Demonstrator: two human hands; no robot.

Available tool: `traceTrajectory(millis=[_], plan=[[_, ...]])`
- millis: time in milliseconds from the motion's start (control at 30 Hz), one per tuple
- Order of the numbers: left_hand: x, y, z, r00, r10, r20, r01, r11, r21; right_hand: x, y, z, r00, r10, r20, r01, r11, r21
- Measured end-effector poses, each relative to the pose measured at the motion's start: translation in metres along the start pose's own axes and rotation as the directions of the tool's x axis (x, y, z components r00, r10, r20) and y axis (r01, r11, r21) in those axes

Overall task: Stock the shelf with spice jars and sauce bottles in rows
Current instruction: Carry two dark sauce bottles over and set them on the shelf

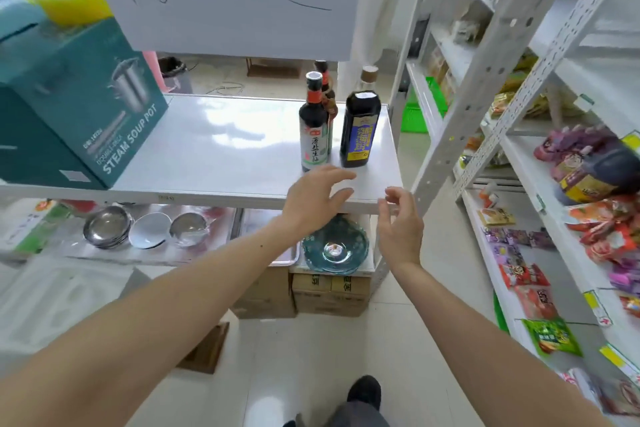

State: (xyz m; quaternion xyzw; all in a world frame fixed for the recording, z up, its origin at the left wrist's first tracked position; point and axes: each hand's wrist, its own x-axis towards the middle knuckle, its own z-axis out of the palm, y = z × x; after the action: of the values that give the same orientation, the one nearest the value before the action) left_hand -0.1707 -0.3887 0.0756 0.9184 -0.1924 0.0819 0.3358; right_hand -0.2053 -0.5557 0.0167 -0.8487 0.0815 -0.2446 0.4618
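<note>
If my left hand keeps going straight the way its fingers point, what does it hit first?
Probably the square dark bottle with the blue label. The left hand has open fingers aimed up and right, just past the round soy sauce bottle; depth is unclear.

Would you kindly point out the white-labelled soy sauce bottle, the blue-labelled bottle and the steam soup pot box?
white-labelled soy sauce bottle [314, 144], head view, on its label.
blue-labelled bottle [359, 137], head view, on its label.
steam soup pot box [79, 107], head view, on its front face.
</note>
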Motion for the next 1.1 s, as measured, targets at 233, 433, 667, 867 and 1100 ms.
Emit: traceTrajectory(millis=[233,433,667,867,1100], plan=[[0.034,-0.065,-0.043,0.99,-0.097,-0.098,0.098,0.995,0.006,0.045,-0.028,0.065,0.99,-0.031,0.136,0.036,0.999,-0.041],[0.066,-0.104,-0.051,0.988,-0.115,-0.102,0.117,0.993,0.014,0.085,-0.032,0.118,0.932,0.09,0.351,-0.074,0.996,-0.059],[0.092,-0.144,-0.051,0.983,-0.171,-0.063,0.167,0.984,-0.069,0.117,-0.031,0.167,0.914,0.195,0.355,-0.175,0.981,-0.089],[0.118,-0.176,-0.056,0.98,-0.194,0.037,0.197,0.972,-0.126,0.119,-0.028,0.186,0.94,0.253,0.229,-0.248,0.967,-0.052],[0.16,-0.188,-0.041,0.96,-0.176,0.219,0.239,0.922,-0.306,0.105,-0.029,0.179,0.944,0.282,0.171,-0.278,0.959,-0.05]])
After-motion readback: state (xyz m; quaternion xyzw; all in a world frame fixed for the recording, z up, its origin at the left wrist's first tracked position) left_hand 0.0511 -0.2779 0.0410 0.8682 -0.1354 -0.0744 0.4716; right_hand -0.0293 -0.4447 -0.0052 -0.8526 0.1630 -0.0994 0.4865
